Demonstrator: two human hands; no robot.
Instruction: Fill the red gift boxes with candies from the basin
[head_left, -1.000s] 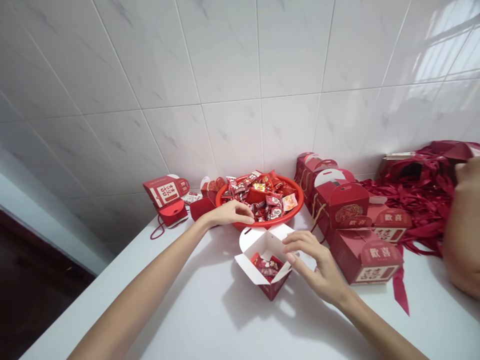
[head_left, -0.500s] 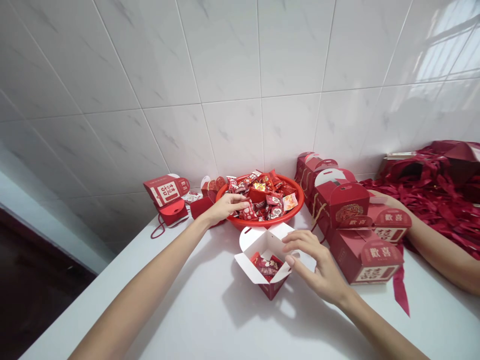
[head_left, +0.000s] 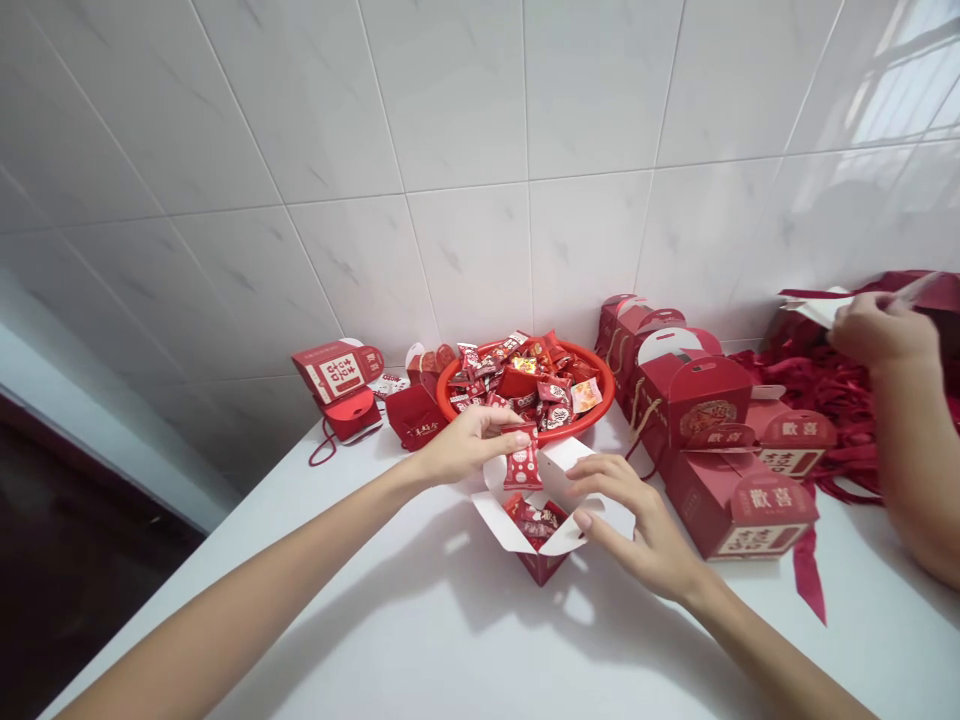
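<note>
Pinched in the fingers of my left hand (head_left: 471, 444) is a red candy packet (head_left: 523, 462), hanging over the open box. The box (head_left: 541, 568) has red outer walls and white inner flaps folded outward, and red-wrapped candies (head_left: 537, 520) lie inside it. My right hand (head_left: 628, 515) is at the box's right flap with its fingers apart and nothing held between them. Just behind the box, a red oval basket (head_left: 577, 430) holds many wrapped candies.
Closed red gift boxes (head_left: 739, 505) stand in a group on the right. Farther right, another person's hand (head_left: 885, 325) is above a heap of red ribbons (head_left: 847, 420). More red boxes (head_left: 341, 390) stand left of the basket, near the tiled wall (head_left: 465, 240).
My left hand has come from the basket to above the open box, bringing a candy packet. The other person's hand has risen from behind the gift boxes to the ribbon heap.
</note>
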